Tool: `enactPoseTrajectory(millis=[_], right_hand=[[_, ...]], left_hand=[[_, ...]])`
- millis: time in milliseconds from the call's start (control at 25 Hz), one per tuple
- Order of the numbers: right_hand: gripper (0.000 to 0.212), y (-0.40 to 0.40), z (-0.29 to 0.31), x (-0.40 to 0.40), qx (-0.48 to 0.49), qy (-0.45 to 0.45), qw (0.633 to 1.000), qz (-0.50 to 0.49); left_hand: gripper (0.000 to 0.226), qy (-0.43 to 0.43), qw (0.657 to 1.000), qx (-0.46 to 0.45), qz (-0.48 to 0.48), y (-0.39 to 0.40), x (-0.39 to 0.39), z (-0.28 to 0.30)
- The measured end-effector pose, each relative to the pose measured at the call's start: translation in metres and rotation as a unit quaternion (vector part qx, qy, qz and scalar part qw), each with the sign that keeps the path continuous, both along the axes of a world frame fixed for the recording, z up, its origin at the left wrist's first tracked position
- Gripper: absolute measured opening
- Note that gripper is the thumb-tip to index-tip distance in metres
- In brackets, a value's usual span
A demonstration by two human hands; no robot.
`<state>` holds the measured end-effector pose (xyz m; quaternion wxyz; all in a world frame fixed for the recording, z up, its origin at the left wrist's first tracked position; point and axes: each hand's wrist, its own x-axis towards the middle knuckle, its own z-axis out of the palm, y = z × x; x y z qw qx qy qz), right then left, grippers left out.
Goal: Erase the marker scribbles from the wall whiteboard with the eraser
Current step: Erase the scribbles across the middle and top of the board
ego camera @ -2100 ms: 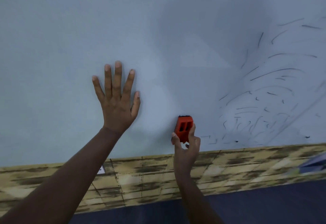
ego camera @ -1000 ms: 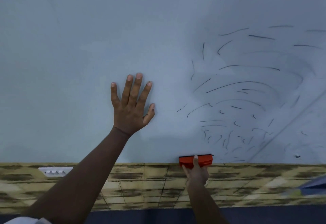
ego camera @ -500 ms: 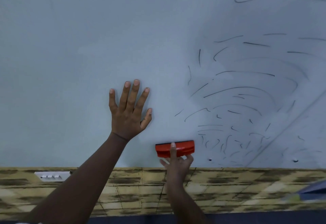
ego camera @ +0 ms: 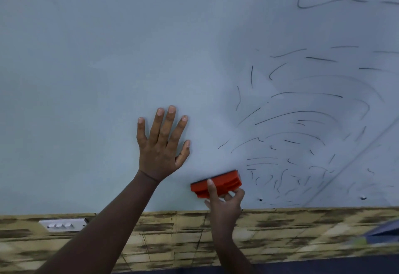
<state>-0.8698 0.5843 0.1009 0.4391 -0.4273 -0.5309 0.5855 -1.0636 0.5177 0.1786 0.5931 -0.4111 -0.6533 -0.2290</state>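
The wall whiteboard fills most of the head view. Black marker scribbles cover its lower right part, and one long line runs near the top right. My right hand grips an orange eraser from below, held lengthwise and tilted against the board just left of the scribbles. My left hand presses flat on the board to the left of the eraser, fingers spread and straight.
Below the board runs a band of yellow-brown brick-pattern wall. A white switch plate sits on it at the left. A blue object shows at the right edge. The board's left half carries no marks.
The eraser went from upright to lengthwise at the board's bottom edge. Since then it has moved up and left and now tilts. My left hand stayed flat on the board.
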Motion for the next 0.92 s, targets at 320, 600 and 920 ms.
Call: enactPoseTrajectory(millis=[320, 600, 920], right_hand=[[0.079, 0.037, 0.013, 0.021, 0.167, -0.182, 0.968, -0.045], [0.068, 0.069, 0.005, 0.05, 0.278, -0.299, 0.91, -0.076], [0.077, 0.086, 0.032, 0.06, 0.325, -0.184, 0.915, -0.149]], left_hand=[[0.076, 0.0, 1.0, 0.004, -0.009, 0.0, -0.002, -0.003], [0.076, -0.004, 1.0, 0.008, -0.017, 0.001, -0.002, -0.007], [0.075, -0.006, 1.0, 0.001, -0.009, -0.001, 0.0, -0.009]])
